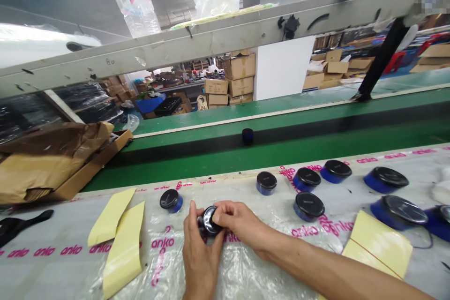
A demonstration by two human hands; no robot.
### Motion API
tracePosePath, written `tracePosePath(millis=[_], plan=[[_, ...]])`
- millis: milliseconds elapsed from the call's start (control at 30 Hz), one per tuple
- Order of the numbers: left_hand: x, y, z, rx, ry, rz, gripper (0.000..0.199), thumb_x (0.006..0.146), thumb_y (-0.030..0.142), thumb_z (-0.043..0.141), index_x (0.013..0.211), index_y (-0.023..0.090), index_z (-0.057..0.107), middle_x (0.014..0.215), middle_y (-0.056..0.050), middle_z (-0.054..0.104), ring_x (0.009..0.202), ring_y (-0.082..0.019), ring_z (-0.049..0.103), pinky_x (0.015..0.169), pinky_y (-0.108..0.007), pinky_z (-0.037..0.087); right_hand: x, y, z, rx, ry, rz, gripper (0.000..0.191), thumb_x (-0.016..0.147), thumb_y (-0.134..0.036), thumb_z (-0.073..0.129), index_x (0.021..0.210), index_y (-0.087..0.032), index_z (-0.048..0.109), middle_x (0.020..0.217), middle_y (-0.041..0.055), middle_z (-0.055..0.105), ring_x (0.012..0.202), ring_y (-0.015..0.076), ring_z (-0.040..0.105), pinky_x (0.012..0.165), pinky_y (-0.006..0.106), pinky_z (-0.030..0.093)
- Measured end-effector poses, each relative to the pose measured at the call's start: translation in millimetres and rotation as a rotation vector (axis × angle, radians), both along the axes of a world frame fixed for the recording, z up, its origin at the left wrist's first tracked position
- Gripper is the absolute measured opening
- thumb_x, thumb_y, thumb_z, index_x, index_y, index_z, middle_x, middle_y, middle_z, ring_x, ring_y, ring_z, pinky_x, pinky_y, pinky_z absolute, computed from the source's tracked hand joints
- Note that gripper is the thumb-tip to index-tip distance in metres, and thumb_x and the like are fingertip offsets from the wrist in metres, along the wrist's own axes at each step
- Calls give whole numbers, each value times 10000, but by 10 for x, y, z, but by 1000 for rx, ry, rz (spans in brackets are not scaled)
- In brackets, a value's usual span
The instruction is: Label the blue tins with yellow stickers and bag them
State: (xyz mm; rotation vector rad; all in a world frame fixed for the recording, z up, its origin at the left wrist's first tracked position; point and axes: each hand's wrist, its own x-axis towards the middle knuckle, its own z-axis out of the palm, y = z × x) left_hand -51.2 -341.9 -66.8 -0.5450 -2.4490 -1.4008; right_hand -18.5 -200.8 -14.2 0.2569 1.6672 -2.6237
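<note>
Right hand (241,227), left hand (201,262) pinching black-lidded round container (211,221); fingers (220,213) pressed around rim, underside hidden.

Bright, even light; glare streaks the glossy black lid of a round blue container (399,209) and clear plastic sheeting (246,276), and lens distortion bends the long grey beam (147,51) toward the frame's edges.

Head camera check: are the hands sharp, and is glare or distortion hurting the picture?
Head view: the left hand, right hand and black lid between them look sharp; glare washes the large lid at right pale; the white sheet at upper left is blown out; wide-angle distortion makes the overhead beam slant.
</note>
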Motion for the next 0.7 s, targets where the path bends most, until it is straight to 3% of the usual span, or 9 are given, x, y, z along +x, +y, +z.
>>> tracePosePath(millis=[367, 700], plan=[[15, 12, 24, -16, 7, 12, 808, 859, 402, 694, 1546, 247, 298, 1252, -131, 591, 1108, -285, 634, 907, -458, 558, -6, -29, -39, 185, 2, -71, 223, 698, -355, 697, 622, -187, 572, 978, 84, 684, 1096, 271, 579, 876, 331, 438], [34, -5, 32, -31, -14, 14, 812, 858, 402, 700, 1546, 256, 294, 1265, -131, 589, 1129, -294, 630, 921, -463, 551, -11, -49, -136, 280, 27, -131, 180, 737, -323, 694, 660, -174, 628, 1064, 102, 694, 1086, 270, 617, 991, 382, 420]])
